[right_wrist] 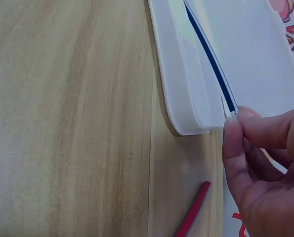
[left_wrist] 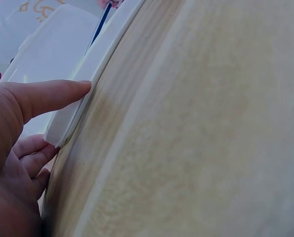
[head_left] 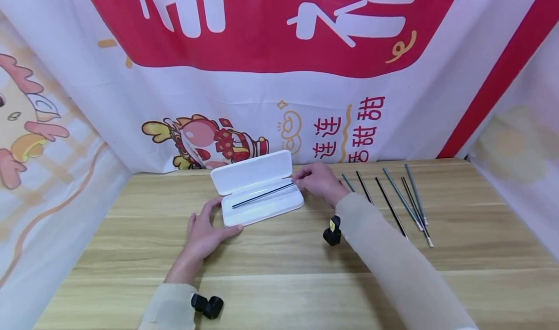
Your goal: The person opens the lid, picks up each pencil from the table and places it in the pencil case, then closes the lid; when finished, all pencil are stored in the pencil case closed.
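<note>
An open white pencil case (head_left: 267,217) stands on the wooden table, its lid (head_left: 253,171) raised at the back. My left hand (head_left: 205,238) grips the case's left end, thumb (left_wrist: 58,96) on the front edge and fingers round the side. At the right end, my right hand (head_left: 320,180) pinches the end of a slim dark pencil (right_wrist: 213,61) between thumb and fingertips. This pencil slants across the case's inside, its far end low in the tray and its held end at the rim. A light metallic tip shows at the pinched end.
Several dark and grey-green pencils (head_left: 403,196) lie spread on the table (head_left: 297,296) right of the case, some partly behind the right sleeve (head_left: 384,247). Close below the right hand lies a red stick (right_wrist: 193,210). A printed cloth (head_left: 244,92) hangs behind the table.
</note>
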The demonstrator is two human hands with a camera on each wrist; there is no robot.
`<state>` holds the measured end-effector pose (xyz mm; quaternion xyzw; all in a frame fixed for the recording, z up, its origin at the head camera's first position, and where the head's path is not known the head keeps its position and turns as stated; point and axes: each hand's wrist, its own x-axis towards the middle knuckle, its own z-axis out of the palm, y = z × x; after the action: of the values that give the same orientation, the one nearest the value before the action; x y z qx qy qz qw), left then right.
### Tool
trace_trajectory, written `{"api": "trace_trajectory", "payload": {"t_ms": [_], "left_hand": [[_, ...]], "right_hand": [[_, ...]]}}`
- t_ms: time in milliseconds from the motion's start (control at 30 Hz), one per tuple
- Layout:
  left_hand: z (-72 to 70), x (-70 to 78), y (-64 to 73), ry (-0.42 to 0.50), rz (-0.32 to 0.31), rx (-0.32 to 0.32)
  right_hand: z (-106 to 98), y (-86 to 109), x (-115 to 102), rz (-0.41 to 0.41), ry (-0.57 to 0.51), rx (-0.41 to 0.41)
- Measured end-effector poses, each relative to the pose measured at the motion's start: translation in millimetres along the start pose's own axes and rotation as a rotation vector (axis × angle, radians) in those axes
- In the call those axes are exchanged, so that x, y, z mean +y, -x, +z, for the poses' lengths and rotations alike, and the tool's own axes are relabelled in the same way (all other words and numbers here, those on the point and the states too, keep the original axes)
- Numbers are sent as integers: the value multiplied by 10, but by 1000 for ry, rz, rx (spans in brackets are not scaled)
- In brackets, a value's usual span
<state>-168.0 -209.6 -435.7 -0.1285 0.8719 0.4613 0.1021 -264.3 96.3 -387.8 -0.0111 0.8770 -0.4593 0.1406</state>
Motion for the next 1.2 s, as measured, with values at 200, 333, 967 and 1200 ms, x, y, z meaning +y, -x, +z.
{"api": "trace_trajectory", "payload": {"t_ms": [200,333,967,1200], "left_hand": [[3,6,0,6,-3,-1],[2,7,-1,9,-7,-2],[8,14,9,7,-1,3],[9,11,8,4,1,7]], "right_hand": [[46,-81,40,-51,82,3],[97,-114,77,-88,83,24],[254,-105,86,-163,134,5],[273,-95,60,-175,197,-16]]}}
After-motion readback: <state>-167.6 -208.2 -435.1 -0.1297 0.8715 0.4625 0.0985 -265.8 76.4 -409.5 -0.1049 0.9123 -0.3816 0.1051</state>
